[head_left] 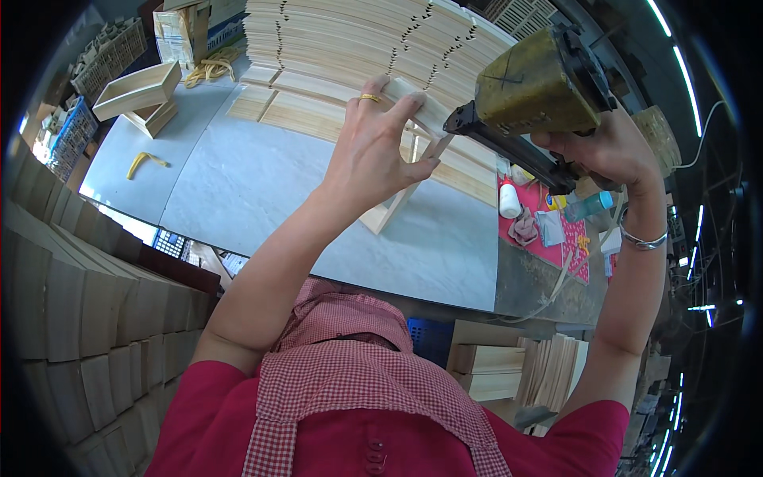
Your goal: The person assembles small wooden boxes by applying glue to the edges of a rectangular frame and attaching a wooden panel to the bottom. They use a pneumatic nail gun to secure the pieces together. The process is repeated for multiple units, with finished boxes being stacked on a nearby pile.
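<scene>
My left hand [380, 141], a ring on one finger, grips a small frame of thin pale wood boards [388, 213] standing on the light marbled tabletop [262, 203]. Its thumb and fingers press around the upper corner. My right hand [616, 149] is wrapped around the handle of a worn yellow and black nail gun [534, 83]. The gun's black nose points left and meets, or nearly meets, the frame's corner beside my left fingers; contact cannot be told. Behind the frame, rows of stacked pale wooden slats [342, 48] cover the far side of the table.
Shallow wooden boxes [139, 89] and a yellow strip [145, 164] lie at the left. On the right, a pink cloth [555, 253] bears a white bottle [509, 200] and a blue-capped bottle [588, 205]. Wood stacks [67, 302] rise at lower left. A pale hose [560, 290] trails at right.
</scene>
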Demonstrator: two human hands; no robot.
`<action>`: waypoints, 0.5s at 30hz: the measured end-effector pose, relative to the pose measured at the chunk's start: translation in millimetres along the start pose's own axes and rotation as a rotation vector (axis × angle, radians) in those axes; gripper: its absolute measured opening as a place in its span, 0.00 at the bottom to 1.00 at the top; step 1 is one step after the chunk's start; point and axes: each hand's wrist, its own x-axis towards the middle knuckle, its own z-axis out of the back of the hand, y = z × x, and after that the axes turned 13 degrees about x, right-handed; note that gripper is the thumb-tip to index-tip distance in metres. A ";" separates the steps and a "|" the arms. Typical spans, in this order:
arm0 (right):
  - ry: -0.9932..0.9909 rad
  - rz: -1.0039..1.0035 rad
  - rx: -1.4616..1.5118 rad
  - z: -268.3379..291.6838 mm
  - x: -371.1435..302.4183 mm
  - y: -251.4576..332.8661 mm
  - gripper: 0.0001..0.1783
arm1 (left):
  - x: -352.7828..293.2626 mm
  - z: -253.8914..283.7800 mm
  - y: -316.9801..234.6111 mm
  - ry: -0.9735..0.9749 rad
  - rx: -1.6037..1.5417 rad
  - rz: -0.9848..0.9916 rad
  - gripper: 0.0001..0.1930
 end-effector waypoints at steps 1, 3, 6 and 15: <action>0.026 -0.042 0.001 0.7 1.5 3.7 0.29 | -0.7 -0.6 0.1 -0.001 -0.002 0.007 0.38; 0.045 -0.014 0.007 1.9 2.2 1.6 0.29 | -0.7 0.0 -1.6 -0.001 0.000 -0.013 0.38; 0.036 0.119 0.013 3.7 2.7 -9.9 0.29 | -0.2 -3.2 -3.1 -0.028 0.008 -0.038 0.38; 0.062 -0.033 -0.051 6.2 2.5 1.0 0.31 | -1.4 -6.8 -7.4 -0.004 0.005 -0.041 0.37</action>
